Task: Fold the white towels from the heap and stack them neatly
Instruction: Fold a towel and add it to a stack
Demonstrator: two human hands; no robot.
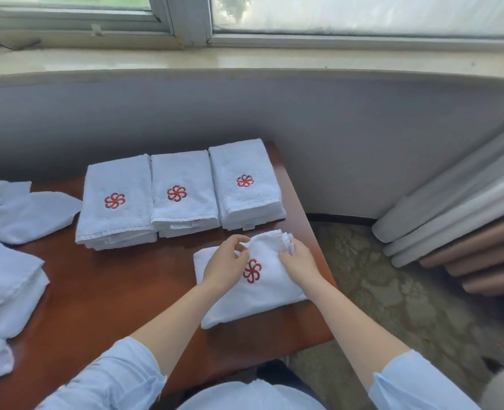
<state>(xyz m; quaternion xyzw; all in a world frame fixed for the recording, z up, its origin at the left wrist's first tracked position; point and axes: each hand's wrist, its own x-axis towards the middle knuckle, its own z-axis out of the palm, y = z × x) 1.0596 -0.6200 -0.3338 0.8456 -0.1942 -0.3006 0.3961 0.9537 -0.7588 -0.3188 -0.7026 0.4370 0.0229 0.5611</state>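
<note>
Step in hand: squaring the last fold of one towel [253,301], which lies at the near right of the table [111,291], just in front of the three finished stacks.

My left hand [226,263] has its fingers curled and pinches the towel's far edge. My right hand [299,263] grips the layered far corner, where the plies fan apart slightly.

Recommended handling, in my judgement: draw the loose plies at the right corner flush before letting go, keep the red emblem [252,271] centred and face up as on the others, then press the fold flat so it does not spring open. The towel sits skewed to the table edge, so it should be straightened as it is lifted onto a stack. The right stack [246,199] is nearest; the middle stack [182,208] and left stack [116,220] stand touching side by side.

The heap [8,279] of unfolded towels remains at the left, so much work is left.

Markings: each top towel bears a red pinwheel-flower emblem. Small sewn labels [113,238] show at the stack edges; their writing is too small to read.
</note>
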